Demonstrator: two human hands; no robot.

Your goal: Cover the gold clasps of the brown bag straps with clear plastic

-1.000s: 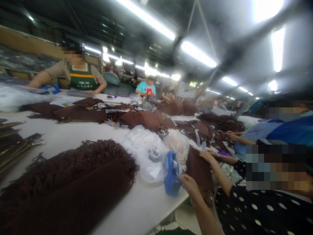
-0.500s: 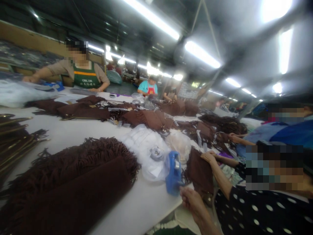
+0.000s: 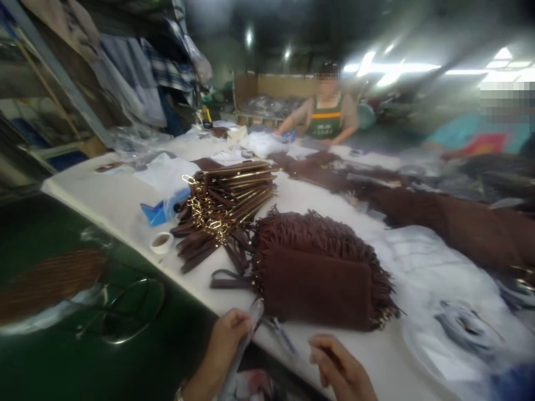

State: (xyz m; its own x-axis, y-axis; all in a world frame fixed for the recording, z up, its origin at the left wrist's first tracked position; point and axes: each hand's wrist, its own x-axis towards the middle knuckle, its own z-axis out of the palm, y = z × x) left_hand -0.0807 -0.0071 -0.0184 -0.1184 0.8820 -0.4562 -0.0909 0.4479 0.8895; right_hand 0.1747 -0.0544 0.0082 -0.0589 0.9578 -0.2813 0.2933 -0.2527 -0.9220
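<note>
My left hand [image 3: 225,348] is at the bottom edge, fingers closed round a pale grey strip [image 3: 246,334] that is blurred and runs up towards the table. My right hand [image 3: 340,367] hovers beside it at the table's near edge [image 3: 125,223], fingers curled in; whether they hold anything is not visible. Just beyond both hands lies a brown fringed suede bag [image 3: 317,273], its strap trailing to the left. A pile of brown straps with gold clasps [image 3: 221,209] lies behind it to the left.
A tape roll [image 3: 161,242] and a blue packet [image 3: 161,210] lie by the table's left edge. White plastic bags [image 3: 438,278] cover the right. More brown bags [image 3: 438,217] stretch away. A person in a green apron [image 3: 328,111] works at the far end. Green floor lies left.
The view has swung hard to the left, off the co-worker in dotted sleeves. My own hands have come into view at the bottom, the left one gripping the grey strip.
</note>
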